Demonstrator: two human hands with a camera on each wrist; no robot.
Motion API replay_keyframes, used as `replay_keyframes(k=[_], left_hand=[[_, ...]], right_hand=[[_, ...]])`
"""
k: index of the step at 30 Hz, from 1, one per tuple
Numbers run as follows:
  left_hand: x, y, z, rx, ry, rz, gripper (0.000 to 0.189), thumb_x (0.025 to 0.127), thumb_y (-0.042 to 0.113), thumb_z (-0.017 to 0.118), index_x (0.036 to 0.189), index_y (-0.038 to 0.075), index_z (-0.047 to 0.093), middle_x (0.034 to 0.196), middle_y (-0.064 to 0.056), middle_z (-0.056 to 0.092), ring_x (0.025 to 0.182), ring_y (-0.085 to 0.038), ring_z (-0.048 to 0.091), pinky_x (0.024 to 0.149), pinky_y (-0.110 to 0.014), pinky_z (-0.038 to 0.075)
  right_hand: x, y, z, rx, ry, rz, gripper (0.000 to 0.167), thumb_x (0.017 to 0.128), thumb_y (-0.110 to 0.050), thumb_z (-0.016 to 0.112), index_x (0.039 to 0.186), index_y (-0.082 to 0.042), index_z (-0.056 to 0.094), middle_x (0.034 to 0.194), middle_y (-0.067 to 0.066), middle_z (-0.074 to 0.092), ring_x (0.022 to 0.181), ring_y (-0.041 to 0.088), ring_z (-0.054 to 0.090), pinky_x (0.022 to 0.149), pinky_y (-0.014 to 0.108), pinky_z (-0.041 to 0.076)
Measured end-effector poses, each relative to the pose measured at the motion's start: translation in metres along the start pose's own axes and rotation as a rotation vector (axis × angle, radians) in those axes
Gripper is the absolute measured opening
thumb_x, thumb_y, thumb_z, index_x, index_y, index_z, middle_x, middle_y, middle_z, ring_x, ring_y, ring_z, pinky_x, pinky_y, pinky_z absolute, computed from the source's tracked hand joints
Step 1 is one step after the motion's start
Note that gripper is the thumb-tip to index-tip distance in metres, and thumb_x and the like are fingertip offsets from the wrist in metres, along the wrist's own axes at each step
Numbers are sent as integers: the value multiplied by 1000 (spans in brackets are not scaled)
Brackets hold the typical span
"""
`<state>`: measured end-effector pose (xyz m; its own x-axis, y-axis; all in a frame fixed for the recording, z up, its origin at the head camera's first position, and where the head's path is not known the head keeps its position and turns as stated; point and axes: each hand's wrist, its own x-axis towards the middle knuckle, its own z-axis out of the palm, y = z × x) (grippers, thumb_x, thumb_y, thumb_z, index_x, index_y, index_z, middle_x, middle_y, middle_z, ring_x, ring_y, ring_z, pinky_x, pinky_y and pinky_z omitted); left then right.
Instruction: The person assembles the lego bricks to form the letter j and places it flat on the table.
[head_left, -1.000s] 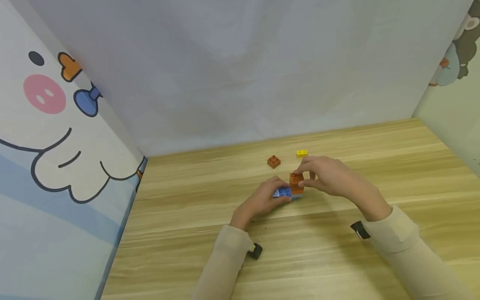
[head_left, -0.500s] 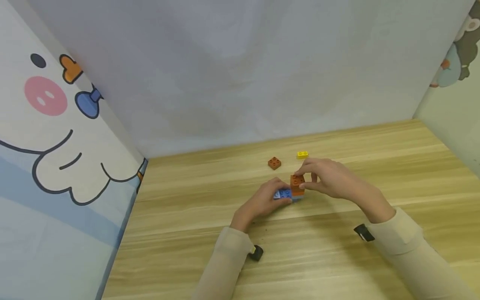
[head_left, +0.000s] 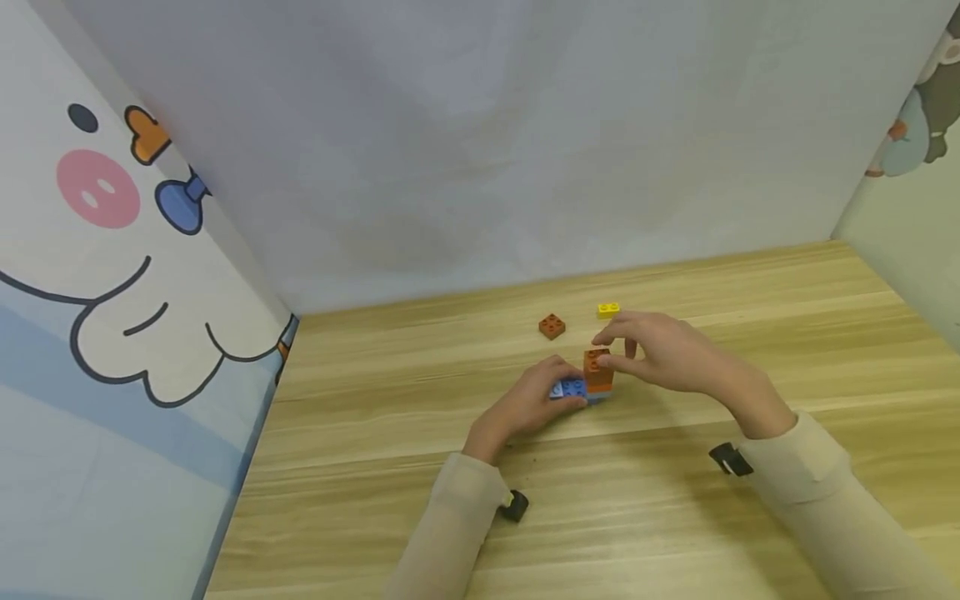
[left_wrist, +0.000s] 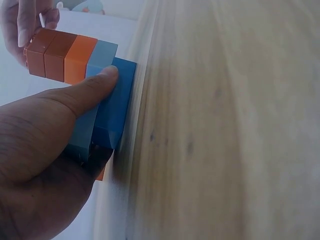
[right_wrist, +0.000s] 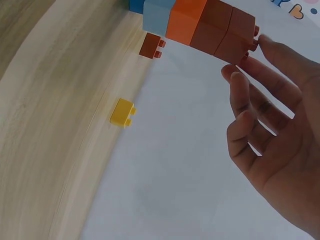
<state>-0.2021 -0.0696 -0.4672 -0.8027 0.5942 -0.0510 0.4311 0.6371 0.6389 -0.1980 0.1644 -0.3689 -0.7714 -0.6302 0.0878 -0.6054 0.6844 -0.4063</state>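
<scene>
My left hand (head_left: 534,396) grips a blue brick base, thumb along the near side and fingers round the far side. In the left wrist view the lowest layer is a darker blue brick (left_wrist: 118,97) on the table, with a grey-blue layer (left_wrist: 103,56) above. An orange brick (right_wrist: 186,20) and two brown bricks (right_wrist: 239,34) rise in a tower from its right end. At the tower's top is my right hand (head_left: 667,357), its fingers loosely bent and spread apart. The thumb is at the top studs; whether it touches them is unclear.
Behind the tower a loose brown brick (head_left: 552,326) lies on the wooden table (head_left: 375,467). A small yellow brick (head_left: 608,310) lies to its right, beyond my right hand. A pale backdrop (head_left: 480,150) closes the back, and a cartoon-printed panel (head_left: 150,333) stands at left.
My right fingers have loosened from the top brown brick, the index finger lifting off it. My left hand keeps its grip on the blue base. The view has shifted slightly.
</scene>
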Motion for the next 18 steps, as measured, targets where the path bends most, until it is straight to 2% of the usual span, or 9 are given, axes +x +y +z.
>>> replay_keyframes(k=[9,18], left_hand=[[-1,0,-1,-9,8,14,44,102,36,63,139,12,61,129,-4,61,111,-14,58,98,-28,50],[-1,-1,-1,-3,8,35,42,102,35,62,138,13,61,130,-4,62,111,-14,58,100,-28,49]], right_hand=[[13,11,0,-7,25,-4,27,100,-26,67,120,-9,73,117,9,72,83,10,63,70,29,50],[39,29,8,40,15,10,27,101,-23,65,122,-8,71,119,9,73,92,19,67,81,40,55]])
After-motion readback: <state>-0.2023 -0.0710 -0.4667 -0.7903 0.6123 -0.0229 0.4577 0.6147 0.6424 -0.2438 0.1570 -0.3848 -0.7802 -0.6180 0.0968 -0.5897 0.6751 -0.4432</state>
